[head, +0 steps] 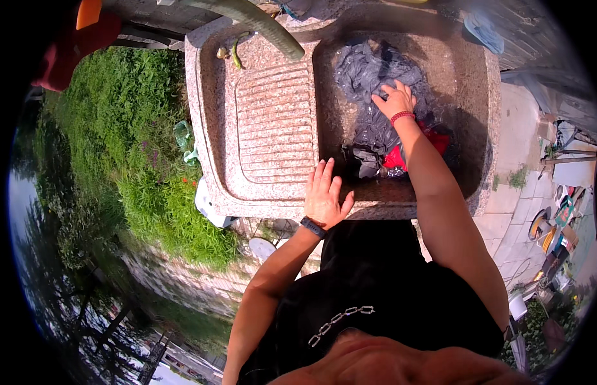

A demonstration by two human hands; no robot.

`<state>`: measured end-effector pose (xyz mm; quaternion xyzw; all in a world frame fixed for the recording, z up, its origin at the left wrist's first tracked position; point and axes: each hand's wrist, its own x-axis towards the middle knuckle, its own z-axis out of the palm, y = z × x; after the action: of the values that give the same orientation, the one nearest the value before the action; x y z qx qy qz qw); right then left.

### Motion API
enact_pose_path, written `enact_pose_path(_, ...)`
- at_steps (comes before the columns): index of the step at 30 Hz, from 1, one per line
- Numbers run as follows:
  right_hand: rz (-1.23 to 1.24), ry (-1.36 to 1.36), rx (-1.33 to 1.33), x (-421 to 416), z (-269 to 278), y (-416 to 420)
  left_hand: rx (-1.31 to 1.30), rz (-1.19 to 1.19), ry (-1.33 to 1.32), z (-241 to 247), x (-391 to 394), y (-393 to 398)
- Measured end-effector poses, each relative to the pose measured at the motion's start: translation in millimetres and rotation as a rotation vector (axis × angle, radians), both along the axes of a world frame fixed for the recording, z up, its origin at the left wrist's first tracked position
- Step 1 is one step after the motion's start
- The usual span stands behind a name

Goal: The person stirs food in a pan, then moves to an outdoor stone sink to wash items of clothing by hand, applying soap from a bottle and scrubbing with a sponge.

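Observation:
Wet dark grey cloth (358, 67) lies bunched in the basin of a speckled stone laundry sink (462, 72). My right hand (398, 100) reaches over it with fingers spread, the fingertips at the fabric; whether they grip any of it is not plain. A red piece of cloth (439, 143) shows among the darker cloth, partly behind my right forearm. My left hand (325, 195) rests flat on the sink's front rim, by the corner of the ribbed washboard (274, 130), and holds nothing.
A thick pale green hose (260, 24) hangs over the washboard's far end. A green pod-like scrap (236, 53) lies at the far left corner. A light blue cloth (484, 32) drapes over the far right rim. Green plants (120, 120) grow to the left; paving (510, 202) runs along the right.

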<state>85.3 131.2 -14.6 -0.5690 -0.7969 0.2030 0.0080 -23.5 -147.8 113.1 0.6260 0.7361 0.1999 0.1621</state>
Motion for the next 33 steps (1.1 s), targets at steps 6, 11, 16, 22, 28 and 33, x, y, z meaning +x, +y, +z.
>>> enact_pose_path(6,0.133,0.093,-0.384,-33,19,-46,0.104,0.017,-0.131,-1,-5,-2)
enact_pose_path(11,0.059,0.974,-0.412,-40,126,-108,0.229,0.196,-0.369,-12,-15,-10)
enact_pose_path(16,0.219,1.204,-0.343,-61,280,-119,0.239,0.315,-0.824,18,-43,36)
enact_pose_path(22,0.677,1.577,-0.506,-97,375,-163,0.391,-0.021,-0.849,41,-114,63)
enact_pose_path(28,0.495,1.622,-0.555,-113,338,-174,0.741,0.462,-1.575,113,-159,21)
enact_pose_path(33,0.259,0.865,-0.337,-130,196,-164,0.422,0.559,-1.073,113,-208,-6)
